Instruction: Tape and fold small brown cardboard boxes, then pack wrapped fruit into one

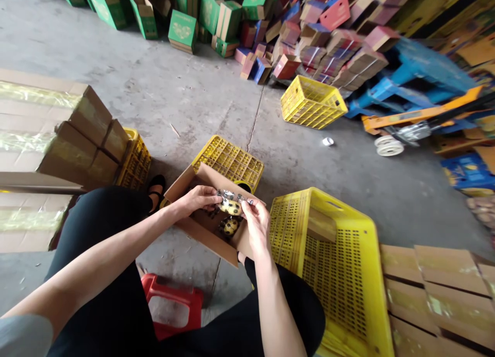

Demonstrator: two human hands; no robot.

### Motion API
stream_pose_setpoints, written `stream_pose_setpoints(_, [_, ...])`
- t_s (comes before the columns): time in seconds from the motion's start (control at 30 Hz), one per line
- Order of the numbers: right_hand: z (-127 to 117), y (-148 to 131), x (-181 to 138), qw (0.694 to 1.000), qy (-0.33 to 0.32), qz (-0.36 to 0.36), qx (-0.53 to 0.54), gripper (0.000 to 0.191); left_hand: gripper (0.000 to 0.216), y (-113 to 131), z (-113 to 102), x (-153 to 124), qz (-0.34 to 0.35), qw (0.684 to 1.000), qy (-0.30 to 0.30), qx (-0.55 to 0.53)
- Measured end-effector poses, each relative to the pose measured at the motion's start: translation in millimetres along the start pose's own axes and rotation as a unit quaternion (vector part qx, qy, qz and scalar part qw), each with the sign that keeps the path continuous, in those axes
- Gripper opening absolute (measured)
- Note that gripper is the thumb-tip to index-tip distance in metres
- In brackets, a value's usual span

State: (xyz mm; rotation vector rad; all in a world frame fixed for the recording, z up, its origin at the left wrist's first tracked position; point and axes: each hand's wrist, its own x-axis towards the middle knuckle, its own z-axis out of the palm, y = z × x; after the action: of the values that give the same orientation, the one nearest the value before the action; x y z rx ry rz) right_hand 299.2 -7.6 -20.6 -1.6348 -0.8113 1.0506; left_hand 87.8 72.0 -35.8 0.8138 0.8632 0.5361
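Between my two hands is a small clear plastic packet [231, 206] with a yellow, black-spotted item inside; its exact kind I cannot make out. My left hand [199, 199] pinches the packet's left end, and my right hand [256, 215] grips its right end. Both hands are over an open cardboard box [207, 242] with its flaps spread. A second yellow-and-black spotted item [229, 226] shows inside the box, below the packet. Shadow and my hands hide the rest of the contents. The box rests near an upturned yellow crate [232, 161].
A large yellow crate [342, 274] with a cardboard piece stands right of my knee. Taped cartons are stacked left [88, 140] and right [448, 290]. A red stool [174, 300] is below me. Further off are another yellow crate [309, 107], an orange pallet jack [421, 114] and piled boxes [183, 29].
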Motion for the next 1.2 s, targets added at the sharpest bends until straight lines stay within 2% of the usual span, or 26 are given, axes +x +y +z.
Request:
stream_pose_setpoints(0.27, [6,-8,-2,1.0,-0.002,0.013,0.018,0.046,0.051,-1,1,2,0.049,0.997,0.032,0.042])
stream_pose_setpoints(0.43, [6,-18,-7,0.994,-0.08,0.067,0.038,0.047,0.054,-2,-1,5,0.069,0.993,0.082,0.049])
stream_pose_setpoints(0.57, [6,-20,-11,0.988,-0.122,0.082,0.039,0.058,0.055,-4,-1,7,0.08,0.991,0.094,0.049])
stream_pose_setpoints(0.7, [5,-17,-11,0.99,-0.103,0.079,0.049,0.057,0.055,-4,2,5,0.083,0.992,0.081,0.042])
stream_pose_setpoints(0.8, [5,-17,-10,0.991,-0.092,0.073,0.063,0.052,0.055,0,4,2,0.061,0.996,0.061,0.01])
stream_pose_setpoints(1.07, [7,-19,-10,0.993,-0.074,0.06,0.071,0.047,0.056,1,4,-1,0.026,0.999,-0.03,-0.032])
stream_pose_setpoints(1.2, [6,-20,-10,0.993,-0.084,0.059,0.061,0.047,0.052,-1,3,0,0.037,0.999,-0.028,-0.016])
